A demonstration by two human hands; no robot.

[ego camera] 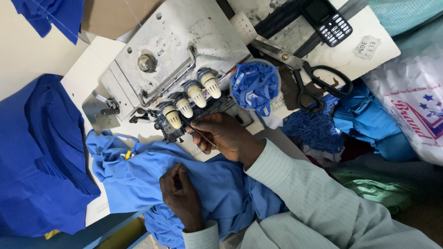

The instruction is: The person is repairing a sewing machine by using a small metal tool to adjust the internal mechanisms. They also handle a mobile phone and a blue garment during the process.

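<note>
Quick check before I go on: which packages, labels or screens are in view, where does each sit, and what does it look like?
Phone: top right on the table, dark keypad handset, screen dark.
Paper tag: right of the phone, small white octagon with handwriting.
White label: beside the sewing machine, ruled strip.
Plastic bag: far right, white with red and blue print.

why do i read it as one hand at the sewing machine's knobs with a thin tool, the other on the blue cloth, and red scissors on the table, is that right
Nearly: the scissors have black handles, not red, as the head view shows. The rest holds: the right hand holds a thin tool at the sewing machine knobs, and the left hand rests on the blue cloth.
</note>
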